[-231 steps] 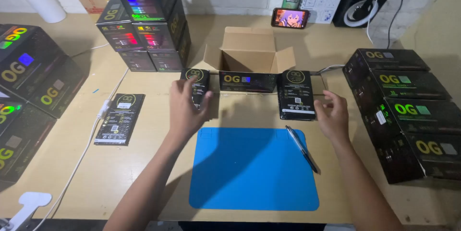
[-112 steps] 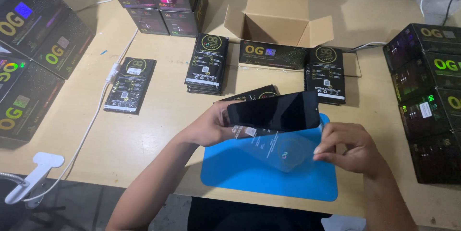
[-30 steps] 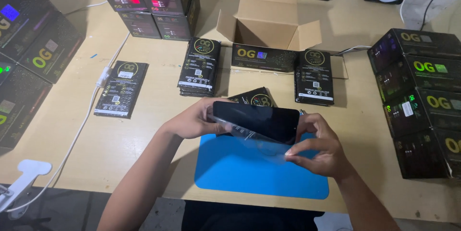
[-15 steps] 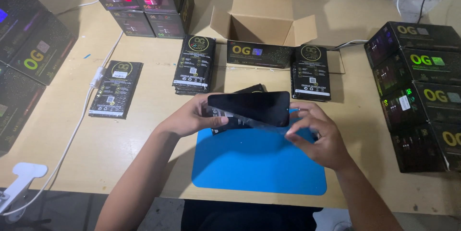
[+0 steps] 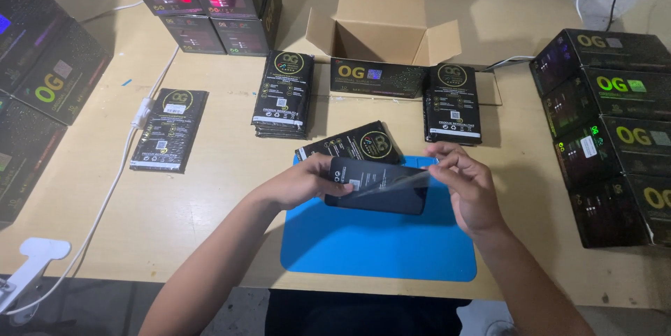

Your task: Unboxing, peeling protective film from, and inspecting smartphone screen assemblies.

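Head view, looking down at a wooden table (image 5: 210,210). The left hand (image 5: 307,181) grips a black smartphone (image 5: 377,186) by its left end, fingers curled around the edge, holding it flat above the blue work mat (image 5: 377,245). The right hand (image 5: 470,186) has its fingertips pinched on a thin transparent film (image 5: 405,181) at the phone's upper right corner; the film lies slanted across the dark screen, whether fully stuck or partly lifted cannot be told. Just behind the phone, a black flat packet (image 5: 363,144) lies tilted, partly on the mat's far edge. Farther back, a stack of the same black packets (image 5: 283,95) sits left of centre, another stack (image 5: 453,102) right of centre, and a single packet (image 5: 170,130) lies well apart to the left beside a white cable (image 5: 112,189). An open cardboard box (image 5: 381,28) stands behind them with a black carton (image 5: 377,79) in front of it. Piles of black cartons (image 5: 615,133) line the right edge; more stand at the far left (image 5: 203,1).
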